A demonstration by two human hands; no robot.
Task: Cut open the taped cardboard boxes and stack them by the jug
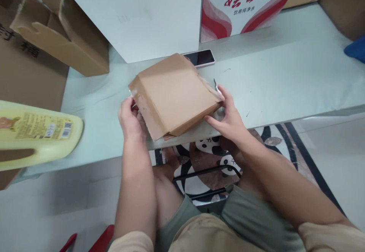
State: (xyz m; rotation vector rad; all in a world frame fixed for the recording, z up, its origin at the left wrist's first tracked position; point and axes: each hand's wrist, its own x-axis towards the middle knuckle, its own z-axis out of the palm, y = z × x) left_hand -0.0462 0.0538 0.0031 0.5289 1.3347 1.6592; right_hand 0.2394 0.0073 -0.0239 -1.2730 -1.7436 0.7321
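Note:
Between my two hands a small brown cardboard box (176, 92) is held tilted over the table's front edge. Clear tape shows on its left side, and its right edge looks torn. My left hand (131, 119) is closed on the left side, its fingertips partly hidden behind the cardboard. On the right, my right hand (228, 115) grips the near right corner, thumb below and fingers along the torn edge. Behind the box a phone (202, 57) lies flat, its left end covered by the cardboard.
A yellow jug (40, 134) lies at the left on the pale table (285, 73). An open carton (82, 35) stands behind it. A large white box (142, 20) and a red-and-white printed carton (242, 12) stand at the back. Something blue (356, 50) is at the right edge.

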